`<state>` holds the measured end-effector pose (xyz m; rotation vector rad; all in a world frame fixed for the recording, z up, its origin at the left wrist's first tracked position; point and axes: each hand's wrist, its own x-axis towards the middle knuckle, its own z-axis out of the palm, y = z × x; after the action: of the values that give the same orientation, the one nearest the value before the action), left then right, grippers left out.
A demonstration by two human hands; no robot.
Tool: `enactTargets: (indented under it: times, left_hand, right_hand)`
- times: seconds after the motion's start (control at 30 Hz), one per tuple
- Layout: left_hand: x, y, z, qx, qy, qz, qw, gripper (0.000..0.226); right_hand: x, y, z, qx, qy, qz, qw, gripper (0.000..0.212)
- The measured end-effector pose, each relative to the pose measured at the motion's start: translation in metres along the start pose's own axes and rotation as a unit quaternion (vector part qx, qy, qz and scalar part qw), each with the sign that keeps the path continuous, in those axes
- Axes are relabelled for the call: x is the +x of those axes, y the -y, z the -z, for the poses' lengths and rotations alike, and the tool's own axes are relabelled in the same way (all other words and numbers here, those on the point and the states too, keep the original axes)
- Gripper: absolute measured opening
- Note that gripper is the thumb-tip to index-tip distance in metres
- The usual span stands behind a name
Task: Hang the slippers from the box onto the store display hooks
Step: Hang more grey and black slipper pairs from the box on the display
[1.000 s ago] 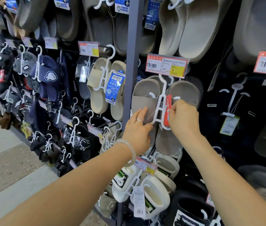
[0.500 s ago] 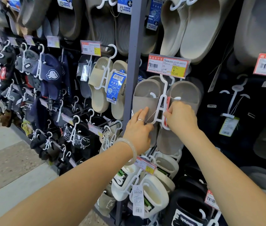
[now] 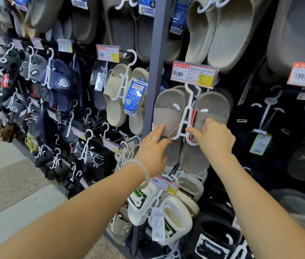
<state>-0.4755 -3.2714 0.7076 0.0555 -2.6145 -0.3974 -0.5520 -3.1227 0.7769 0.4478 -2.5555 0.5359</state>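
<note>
A pair of taupe slippers hangs on a white plastic hanger from a display hook, just under a red and yellow price label. A red tag sits on the hanger between the two slippers. My left hand lies with straight fingers against the lower part of the left slipper. My right hand has its fingers curled at the hanger's lower end and the right slipper's strap. Its index finger points along the hanger's bottom bar. No box is in view.
A grey upright post runs just left of the pair. Beige slippers hang left of it, white ones below, black ones to the right, large taupe ones above. The shop floor lies at the lower left.
My right hand has slid down from the red tag to the hanger's lower end. My left hand stays on the left slipper, its fingers a little straighter.
</note>
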Motion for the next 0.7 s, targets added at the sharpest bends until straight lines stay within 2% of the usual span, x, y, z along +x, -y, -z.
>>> enactTargets:
  times: [0.07, 0.13, 0.23, 0.3, 0.33, 0.43, 0.47, 0.6, 0.7]
  left_hand:
    - [-0.002, 0.000, 0.000, -0.006, -0.005, 0.008, 1.000, 0.061]
    - [-0.004, -0.002, 0.002, -0.019, -0.008, 0.015, 1.000, 0.072]
    - [-0.006, 0.000, 0.002, -0.020, -0.018, 0.027, 0.999, 0.087]
    - [-0.009, 0.004, 0.004, -0.007, -0.024, 0.034, 0.999, 0.088]
    - [-0.011, 0.008, 0.005, 0.001, -0.023, 0.040, 0.999, 0.087]
    - [-0.019, 0.019, 0.010, 0.016, -0.009, 0.064, 0.998, 0.090]
    - [-0.022, 0.022, 0.011, 0.019, -0.002, 0.069, 0.997, 0.091]
    - [-0.043, 0.040, 0.013, 0.039, -0.004, 0.082, 0.996, 0.091]
    - [-0.072, 0.059, 0.018, 0.039, 0.010, 0.107, 0.993, 0.091]
  right_hand:
    - [-0.009, 0.005, 0.004, 0.007, -0.001, 0.032, 0.999, 0.051]
    - [-0.024, 0.015, 0.001, 0.036, -0.019, 0.101, 0.994, 0.045]
    - [-0.048, 0.029, -0.012, 0.095, -0.072, 0.242, 0.963, 0.028]
    - [-0.056, 0.034, -0.023, 0.082, -0.097, 0.292, 0.948, 0.017]
    - [-0.059, 0.036, -0.028, 0.059, -0.092, 0.301, 0.947, 0.022]
    - [-0.069, 0.042, -0.041, -0.008, -0.043, 0.298, 0.954, 0.065]
    - [-0.072, 0.046, -0.044, -0.018, -0.026, 0.295, 0.955, 0.074]
    - [-0.091, 0.066, -0.059, 0.006, 0.031, 0.291, 0.956, 0.083]
    - [-0.112, 0.081, -0.073, 0.067, 0.105, 0.306, 0.944, 0.077]
